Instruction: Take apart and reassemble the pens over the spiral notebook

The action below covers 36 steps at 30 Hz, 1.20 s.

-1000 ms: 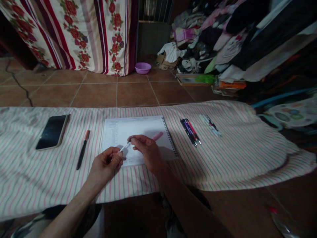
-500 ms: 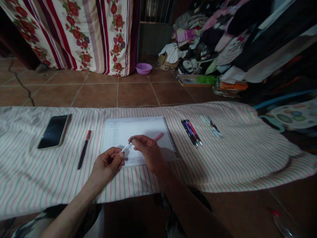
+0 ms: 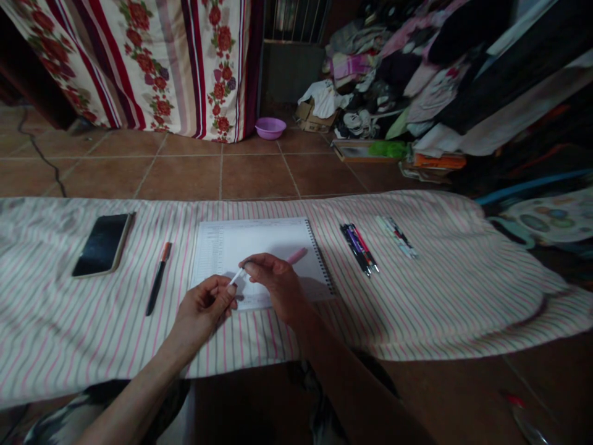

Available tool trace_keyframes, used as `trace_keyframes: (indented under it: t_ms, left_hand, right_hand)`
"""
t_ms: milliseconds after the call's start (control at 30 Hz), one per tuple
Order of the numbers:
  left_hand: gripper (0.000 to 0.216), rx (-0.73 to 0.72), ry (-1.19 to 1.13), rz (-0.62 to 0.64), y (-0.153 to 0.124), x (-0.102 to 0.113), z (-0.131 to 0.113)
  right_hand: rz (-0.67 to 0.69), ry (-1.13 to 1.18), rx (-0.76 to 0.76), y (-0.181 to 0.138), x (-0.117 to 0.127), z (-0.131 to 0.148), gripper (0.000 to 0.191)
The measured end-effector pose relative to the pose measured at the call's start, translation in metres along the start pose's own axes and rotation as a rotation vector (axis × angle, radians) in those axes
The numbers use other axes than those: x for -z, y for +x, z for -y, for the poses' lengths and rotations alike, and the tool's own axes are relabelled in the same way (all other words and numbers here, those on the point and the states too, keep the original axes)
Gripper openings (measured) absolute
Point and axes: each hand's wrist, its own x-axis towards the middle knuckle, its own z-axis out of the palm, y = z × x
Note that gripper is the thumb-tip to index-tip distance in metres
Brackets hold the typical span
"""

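Over the notebook (image 3: 259, 238), my left hand (image 3: 206, 306) pinches the near end of a thin white stick (image 3: 236, 275) that looks like a pen refill. My right hand (image 3: 278, 281) is closed at the stick's upper, dark end, with thumb and fingertips pressed together there; the fingers partly hide that end. A pink pen or pen part (image 3: 297, 255) lies on the page just beyond my right hand, its lower end out of sight behind the hand. The notebook lies open, spiral binding on the right, with printed lines down its left side.
A phone (image 3: 102, 244) and a black pen with an orange end (image 3: 159, 278) lie left on the striped cloth (image 3: 445, 278). Several pens (image 3: 359, 249) and patterned pens (image 3: 397, 236) lie to the right. Beyond are a purple basin (image 3: 270, 128) and piled clothes (image 3: 352, 65).
My left hand has shifted very slightly to the right along with the white stick. My right hand keeps its pinch in nearly the same place.
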Motion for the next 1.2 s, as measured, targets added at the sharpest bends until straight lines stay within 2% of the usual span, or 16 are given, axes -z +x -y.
trace_keyframes:
  t_ms: [400,900,1200]
  left_hand:
    - [0.028,-0.030,-0.009,0.009,0.0004,-0.0013,-0.0054]
    - [0.033,-0.025,-0.015,0.003,0.0002,-0.0011,-0.0053]
    - [0.034,-0.027,-0.028,-0.012,0.0011,-0.0006,-0.0059]
  right_hand:
    - [0.008,0.026,0.003,0.0002,0.0008,-0.0029,0.010]
    - [0.013,-0.020,0.032,-0.0001,0.0016,-0.0028,0.014]
    - [0.005,0.018,0.014,0.0012,0.0013,-0.0078,0.011]
